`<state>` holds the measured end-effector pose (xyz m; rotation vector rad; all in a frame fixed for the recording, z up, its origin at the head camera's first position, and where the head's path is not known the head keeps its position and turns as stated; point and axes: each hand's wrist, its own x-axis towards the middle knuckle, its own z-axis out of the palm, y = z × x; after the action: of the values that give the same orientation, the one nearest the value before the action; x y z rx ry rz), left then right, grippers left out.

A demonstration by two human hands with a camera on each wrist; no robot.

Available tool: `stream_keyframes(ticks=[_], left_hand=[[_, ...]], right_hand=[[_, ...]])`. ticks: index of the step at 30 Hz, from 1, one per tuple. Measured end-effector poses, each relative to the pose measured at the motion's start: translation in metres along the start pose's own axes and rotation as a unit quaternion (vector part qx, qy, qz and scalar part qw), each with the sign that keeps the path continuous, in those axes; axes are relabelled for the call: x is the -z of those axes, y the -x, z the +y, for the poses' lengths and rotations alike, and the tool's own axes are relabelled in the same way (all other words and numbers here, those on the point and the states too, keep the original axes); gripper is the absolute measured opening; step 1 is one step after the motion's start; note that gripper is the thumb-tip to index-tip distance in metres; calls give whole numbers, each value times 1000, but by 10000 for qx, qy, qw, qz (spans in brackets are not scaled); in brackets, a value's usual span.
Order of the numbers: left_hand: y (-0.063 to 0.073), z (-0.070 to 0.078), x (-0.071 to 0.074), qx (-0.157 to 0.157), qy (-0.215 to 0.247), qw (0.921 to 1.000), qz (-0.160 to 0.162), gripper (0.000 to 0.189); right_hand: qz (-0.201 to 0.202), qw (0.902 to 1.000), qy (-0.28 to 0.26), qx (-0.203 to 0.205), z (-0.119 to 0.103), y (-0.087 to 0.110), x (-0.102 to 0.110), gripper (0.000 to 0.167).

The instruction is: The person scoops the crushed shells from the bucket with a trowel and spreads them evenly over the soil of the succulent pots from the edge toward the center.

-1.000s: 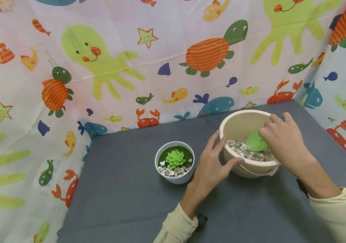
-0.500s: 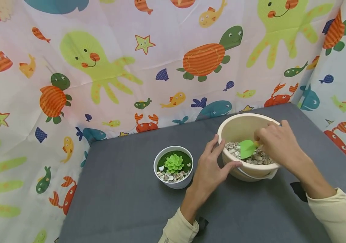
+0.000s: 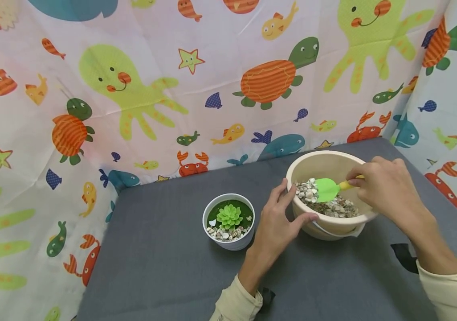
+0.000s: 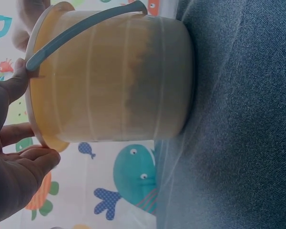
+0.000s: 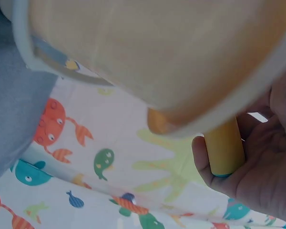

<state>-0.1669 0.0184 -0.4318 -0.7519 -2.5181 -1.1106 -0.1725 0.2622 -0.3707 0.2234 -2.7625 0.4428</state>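
A cream bucket stands on the grey cloth, partly filled with small shell-like pebbles. My left hand holds its left rim, thumb at the front and fingers bent against the side; the left wrist view shows the thumb by the bucket's handle. With my right hand I grip the yellow handle of a toy shovel. Its green blade is inside the bucket, pointing left, with pale pebbles heaped at its tip. My palm hides the handle's end in the head view.
Left of the bucket stands a white pot with a green artificial succulent and pebbles in it. Grey cloth covers the table. A sea-animal curtain hangs behind and at both sides.
The shovel's blade has moved left inside the bucket and turned more level, with pebbles now at its tip. My right hand has shifted right over the rim; my left hand stays at the rim.
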Motion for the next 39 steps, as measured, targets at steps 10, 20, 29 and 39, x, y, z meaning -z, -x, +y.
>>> stream_keyframes(ticks=[10, 20, 29, 39], left_hand=[[-1, 0, 0, -18, 23, 10000, 82, 77], [-1, -2, -1, -61, -1, 9999, 155, 78], [-1, -3, 1, -25, -6, 9998, 217, 80], [-1, -6, 14, -192, 82, 9998, 77, 75]], right_hand=[[298, 9994, -67, -151, 5, 7, 18, 15], [362, 9989, 144, -244, 4, 11, 26, 11], [573, 9975, 326, -237, -2, 16, 46, 7], [1005, 9940, 309, -303, -14, 27, 69, 7]])
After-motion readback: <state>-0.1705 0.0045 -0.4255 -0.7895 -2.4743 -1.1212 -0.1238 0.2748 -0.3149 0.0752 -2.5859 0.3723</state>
